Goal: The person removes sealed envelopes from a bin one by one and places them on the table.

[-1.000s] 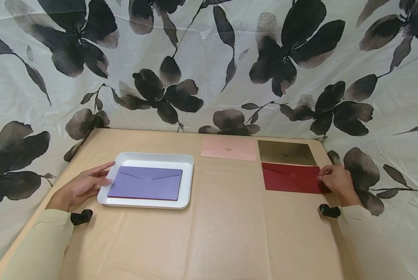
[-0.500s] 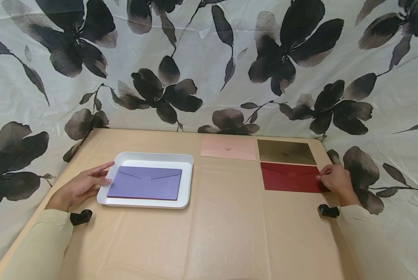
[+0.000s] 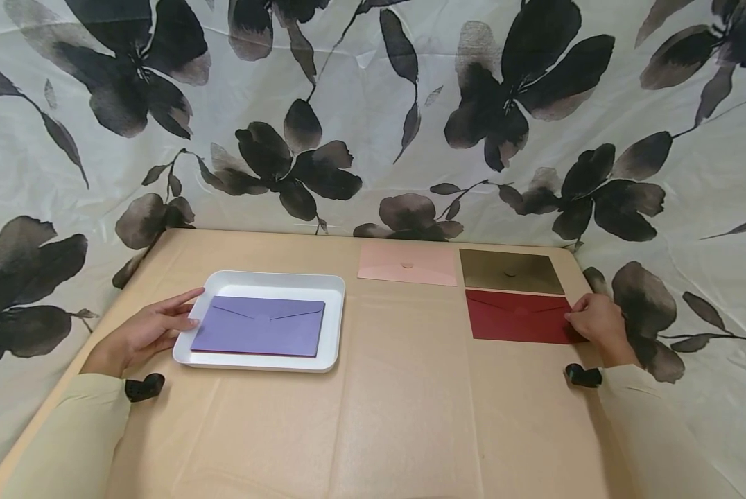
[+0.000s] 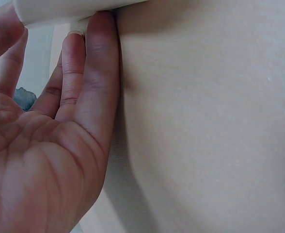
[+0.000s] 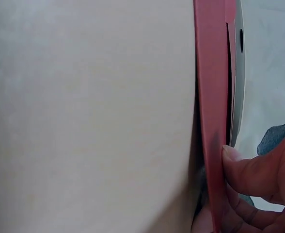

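Observation:
My left hand (image 3: 145, 329) holds the left side of a white rectangular tray (image 3: 279, 281), thumb on its rim and other fingers at its underside, as the left wrist view shows. A lavender envelope (image 3: 259, 327) lies flap side up in the tray, with a thin dark red edge showing along its lower side. At the right, my right hand (image 3: 600, 326) pinches the right end of a red envelope (image 3: 516, 317). In the right wrist view, the thumb (image 5: 249, 172) presses on the red envelope's face and other fingers reach beneath it, partly hidden.
A gold envelope (image 3: 512, 271) lies just behind the red one, with a pale pink envelope (image 3: 408, 263) to its left by the table's far edge. Tan covering spreads over the table (image 3: 404, 416). Behind hangs a white cloth (image 3: 373, 90) with dark flowers.
The right wrist has shifted very slightly to the left. Both hands keep their holds, and the tray and envelopes stay in place.

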Tool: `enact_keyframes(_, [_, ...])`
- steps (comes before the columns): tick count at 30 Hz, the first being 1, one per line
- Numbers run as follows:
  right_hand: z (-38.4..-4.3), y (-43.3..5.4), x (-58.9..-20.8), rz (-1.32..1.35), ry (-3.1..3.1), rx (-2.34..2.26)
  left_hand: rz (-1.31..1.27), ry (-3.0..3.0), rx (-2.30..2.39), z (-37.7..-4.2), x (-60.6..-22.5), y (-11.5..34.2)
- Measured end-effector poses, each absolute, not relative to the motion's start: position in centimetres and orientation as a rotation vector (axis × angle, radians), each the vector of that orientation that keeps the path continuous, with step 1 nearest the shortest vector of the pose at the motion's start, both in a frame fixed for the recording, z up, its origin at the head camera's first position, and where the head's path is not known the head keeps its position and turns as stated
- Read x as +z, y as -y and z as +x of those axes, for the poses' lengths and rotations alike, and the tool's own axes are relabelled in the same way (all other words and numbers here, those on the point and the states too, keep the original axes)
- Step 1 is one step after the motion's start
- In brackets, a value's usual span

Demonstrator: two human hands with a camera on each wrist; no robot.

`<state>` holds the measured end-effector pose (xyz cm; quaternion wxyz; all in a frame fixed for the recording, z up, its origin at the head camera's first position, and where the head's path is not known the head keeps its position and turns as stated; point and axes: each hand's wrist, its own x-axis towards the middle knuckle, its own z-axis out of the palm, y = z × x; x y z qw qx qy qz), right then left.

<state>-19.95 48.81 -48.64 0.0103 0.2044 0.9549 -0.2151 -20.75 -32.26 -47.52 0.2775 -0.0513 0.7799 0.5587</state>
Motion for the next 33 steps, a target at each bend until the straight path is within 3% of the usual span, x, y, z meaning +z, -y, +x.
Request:
enact_keyframes(16, [-19.5,-48.3,-47.1,0.617,-2.963,-0.508,-0.123,-2.085,1.507,-20.8,-47.5,32.5])
enact_keyframes(33, [-19.7,-44.2,-45.7,0.611,-2.984,-0.940,-0.134,-2.089,1.488,-20.8,-47.3,32.3])
